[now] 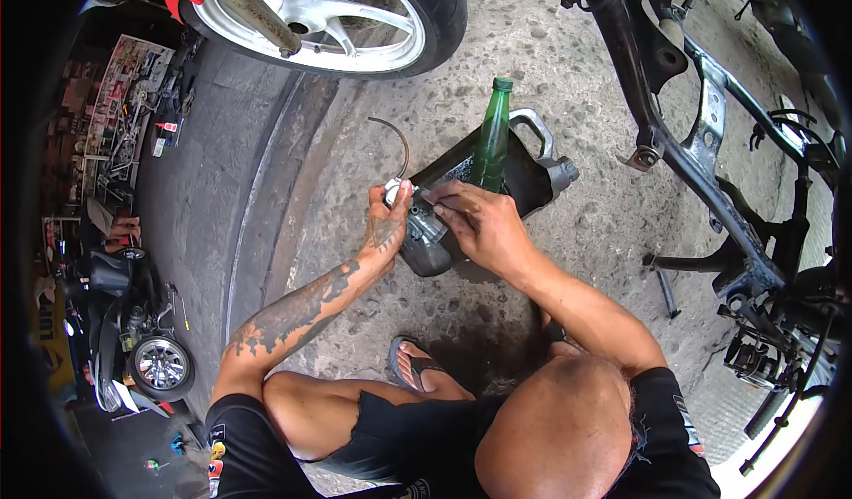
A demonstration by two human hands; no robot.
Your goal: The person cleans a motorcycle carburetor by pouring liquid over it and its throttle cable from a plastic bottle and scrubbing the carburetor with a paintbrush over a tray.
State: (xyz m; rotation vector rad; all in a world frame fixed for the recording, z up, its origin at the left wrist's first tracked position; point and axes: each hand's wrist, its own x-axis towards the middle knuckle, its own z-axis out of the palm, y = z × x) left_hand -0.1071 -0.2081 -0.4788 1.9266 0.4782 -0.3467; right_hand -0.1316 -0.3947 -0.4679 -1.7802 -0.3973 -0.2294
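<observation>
My left hand (389,213), at the end of the tattooed forearm, is closed on a small metal part (393,192) with a thin brown hose (401,144) curving up from it. Just right of it, my right hand (475,221) has its fingers pinched together at the part; what lies between the fingertips is too small to make out. Both hands are over a dark cut-open container (530,184) with a grey handle. A green glass bottle (492,139) stands in it, behind my right hand. The container's near-left end shows below my hands.
A white-spoked motorcycle wheel (390,24) is at the top. A bare motorcycle frame (674,148) stands on the right. At the far left are a parked motorcycle (120,321) and racks of goods (111,117). My sandalled foot (415,366) rests on the concrete floor (577,233).
</observation>
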